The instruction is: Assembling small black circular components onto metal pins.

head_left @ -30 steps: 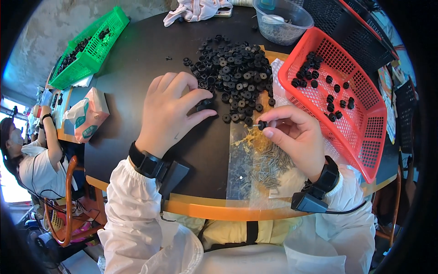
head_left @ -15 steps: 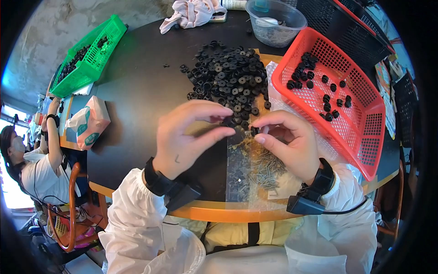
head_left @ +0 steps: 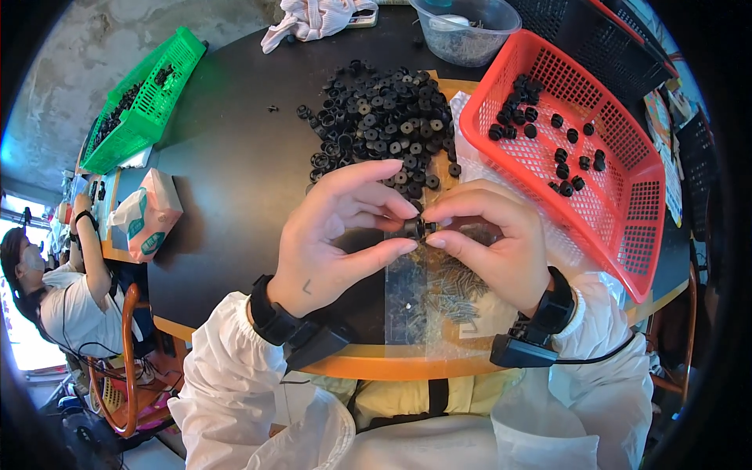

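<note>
Thumb and fingers of the left hand [head_left: 325,243], seen in the head view, pinch a black cap [head_left: 412,228] narrowly, its outer fingers curled loosely. Facing it, the right hand [head_left: 501,247] grips a small black part [head_left: 430,228] between thumb and forefinger. These 2 things meet or nearly meet above the table [head_left: 227,149]; the exact contact is too small to tell. Just beyond both hands sits a pile of black pieces [head_left: 392,117], and loose screws [head_left: 458,290] lie nearer the table edge. To the right, a red basket [head_left: 646,184] bears scattered black knobs [head_left: 562,170]. Farther left stands a green basket [head_left: 157,106].
</note>
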{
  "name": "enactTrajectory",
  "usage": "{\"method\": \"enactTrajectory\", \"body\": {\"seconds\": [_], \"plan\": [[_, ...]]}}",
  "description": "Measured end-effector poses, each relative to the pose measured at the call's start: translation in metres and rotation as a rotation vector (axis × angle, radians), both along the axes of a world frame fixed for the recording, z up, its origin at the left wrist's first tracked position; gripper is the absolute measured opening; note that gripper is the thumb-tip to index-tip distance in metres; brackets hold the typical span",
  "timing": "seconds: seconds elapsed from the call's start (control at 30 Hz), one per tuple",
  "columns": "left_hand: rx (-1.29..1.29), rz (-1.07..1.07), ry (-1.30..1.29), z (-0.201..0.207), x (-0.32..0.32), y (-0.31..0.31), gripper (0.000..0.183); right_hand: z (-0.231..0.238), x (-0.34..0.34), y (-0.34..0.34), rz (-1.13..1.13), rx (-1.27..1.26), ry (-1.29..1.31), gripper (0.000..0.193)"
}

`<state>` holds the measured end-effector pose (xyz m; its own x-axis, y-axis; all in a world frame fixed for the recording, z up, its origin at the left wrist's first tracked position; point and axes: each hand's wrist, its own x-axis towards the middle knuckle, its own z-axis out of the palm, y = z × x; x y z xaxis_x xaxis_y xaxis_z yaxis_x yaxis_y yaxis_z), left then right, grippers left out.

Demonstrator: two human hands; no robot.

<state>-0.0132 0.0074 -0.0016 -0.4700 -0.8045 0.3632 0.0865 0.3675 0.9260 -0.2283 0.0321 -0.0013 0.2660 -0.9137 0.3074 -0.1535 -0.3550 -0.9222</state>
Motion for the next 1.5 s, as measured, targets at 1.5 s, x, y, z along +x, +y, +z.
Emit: {"method": "enactTrajectory", "body": {"seconds": [1.5], "plan": [[0.130, 0.037, 0.009, 0.0020, -0.0046, 0.0045, 0.076, -0.0028, 0.0008, 0.0013, 0.010, 0.087, -0.156, 0.018]]}}
